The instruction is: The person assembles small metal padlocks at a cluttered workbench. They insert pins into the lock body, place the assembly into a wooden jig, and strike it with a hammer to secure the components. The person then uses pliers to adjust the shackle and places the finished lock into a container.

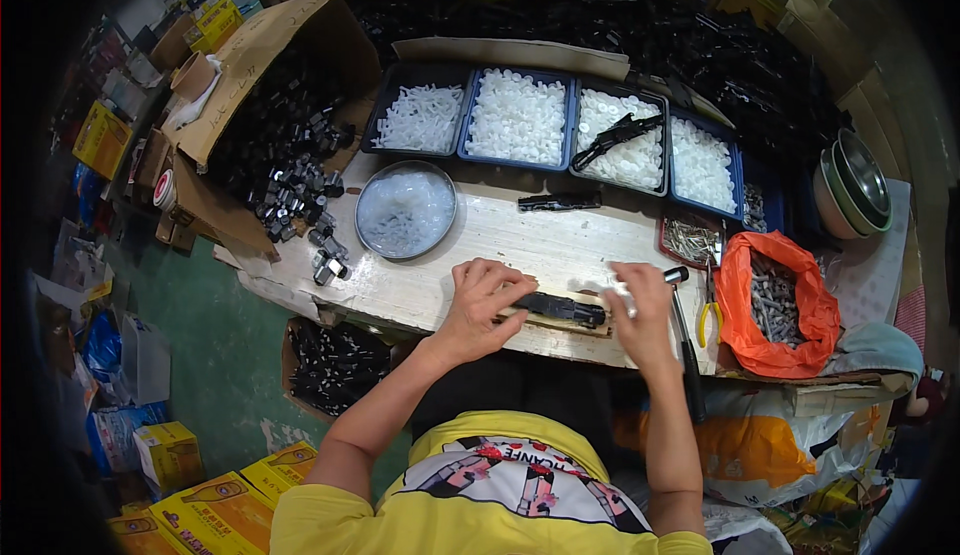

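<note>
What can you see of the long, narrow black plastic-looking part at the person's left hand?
The long, narrow black part looks like hard plastic, slightly glossy, with uneven detail toward its right end. It lies roughly left to right on a pale base near the front edge of the whitish worktable. The left hand grips its left end, hiding it; the blurred right hand is by its right end, contact unclear.

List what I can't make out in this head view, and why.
All in the head view:
- Fingertips of the right hand: blurred, so whether they hold anything small is unclear.
- Left end of the black part: covered by the left hand.
- Far side of the floor box: hidden under the tabletop.
- Exact shapes of the pieces in the orange bag: too small.
</note>
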